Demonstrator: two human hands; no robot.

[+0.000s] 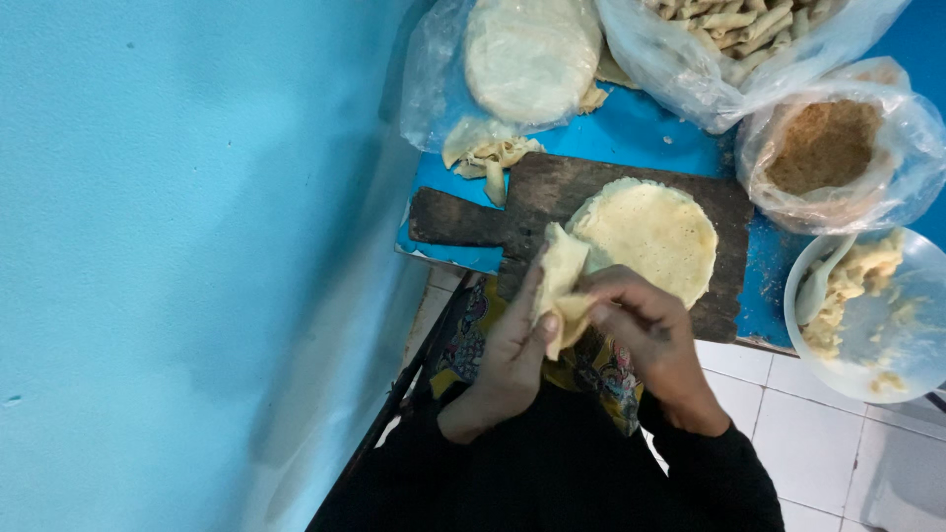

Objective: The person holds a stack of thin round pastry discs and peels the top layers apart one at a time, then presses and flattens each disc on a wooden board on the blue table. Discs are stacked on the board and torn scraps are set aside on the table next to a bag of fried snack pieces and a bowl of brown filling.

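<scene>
Both hands hold a pale folded dough wrapper (560, 279) just in front of a dark wooden cutting board (473, 219). My left hand (509, 360) cups it from below and the left. My right hand (642, 330) pinches its lower right edge. A stack of round flat wrappers (652, 234) lies on the board right behind the hands.
A blue table (631, 133) carries a bag of round wrappers (530, 57), dough scraps (488, 156), a bag of rolled pieces (734, 30), a bag of brown crumbs (826, 148) and a white bowl (912, 325) with filling and a spoon (818, 286). A blue wall stands at left.
</scene>
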